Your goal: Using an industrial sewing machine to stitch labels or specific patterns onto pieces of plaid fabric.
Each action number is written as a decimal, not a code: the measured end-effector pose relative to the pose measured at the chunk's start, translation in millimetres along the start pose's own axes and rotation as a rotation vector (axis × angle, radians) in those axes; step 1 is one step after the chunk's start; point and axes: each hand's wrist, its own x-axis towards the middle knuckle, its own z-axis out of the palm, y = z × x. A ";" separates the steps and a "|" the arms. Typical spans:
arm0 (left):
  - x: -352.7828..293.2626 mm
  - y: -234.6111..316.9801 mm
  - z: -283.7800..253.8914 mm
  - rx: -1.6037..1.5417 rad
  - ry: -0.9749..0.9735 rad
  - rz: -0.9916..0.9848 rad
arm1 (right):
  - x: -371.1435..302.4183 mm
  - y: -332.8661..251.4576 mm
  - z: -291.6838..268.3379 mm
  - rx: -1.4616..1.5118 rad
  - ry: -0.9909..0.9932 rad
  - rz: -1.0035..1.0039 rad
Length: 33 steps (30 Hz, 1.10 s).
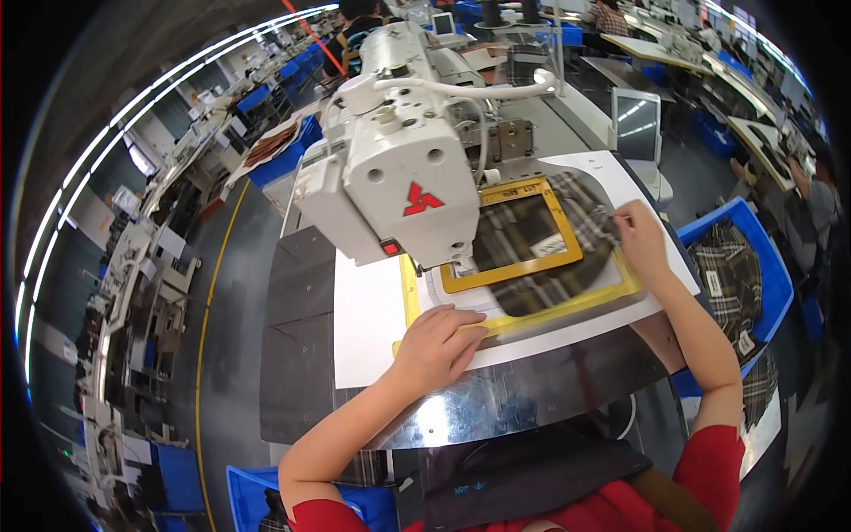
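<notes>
One dark plaid fabric panel [523, 226], rounded at its lower edge and slightly blurred, lies right of centre in the frame. On top of it: a yellow rectangular open-centred frame [514, 275]; a small white label [550, 246] shows on the plaid within the opening.

Right hand [642, 239], right of centre: thumb and fingertips pinched together on the panel's right edge, knuckles up. Right elbow bent out at the lower right, forearm running up and leftward. Left hand [434, 346], just below centre: palm down, fingers loosely spread and pointing right, nothing gripped. Fingertips rest by the yellow border strip [532, 323] below the panel; exact contact can't be told. Left forearm slants up from lower centre-left. Both arms in short red sleeves.

Under it all, a large white sheet [363, 328] on a shiny metal tabletop [496, 403]. Bulky white sewing machine head [377, 177] with red emblem, upper centre, just left of the panel. Blue plastic bin [776, 266] at right, holding folded plaid pieces [725, 275]. Yellow floor line [206, 328] at left.
</notes>
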 end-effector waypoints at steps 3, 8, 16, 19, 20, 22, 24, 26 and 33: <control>15.1 33.8 6.2 -0.247 0.033 -0.139 | -18.8 -32.2 -28.4 0.192 -0.018 -0.080; 53.3 81.2 21.8 -0.746 0.191 -0.349 | -75.4 -137.6 -38.7 0.494 -0.377 -0.517; -105.3 65.3 -116.0 0.006 0.434 -0.857 | -79.3 -102.8 -45.2 0.556 -0.606 -0.454; -220.4 96.1 -169.3 0.802 0.576 -1.237 | -80.6 -86.9 -43.6 0.493 -0.669 -0.385; -243.9 112.9 -176.2 1.033 0.532 -1.192 | -81.5 -88.4 -43.0 0.493 -0.682 -0.381; -313.5 149.9 -183.8 1.276 0.344 -1.309 | -84.5 -93.8 -38.3 0.468 -0.708 -0.413; -389.4 184.3 -161.7 1.322 0.223 -1.471 | -85.7 -104.0 -32.0 0.476 -0.739 -0.436; -443.4 210.7 -123.2 1.074 0.078 -1.891 | -87.2 -114.0 -30.1 0.468 -0.756 -0.450; -362.7 157.0 -132.3 0.390 -0.062 -2.164 | -99.9 -99.9 -60.6 0.286 -0.627 -0.419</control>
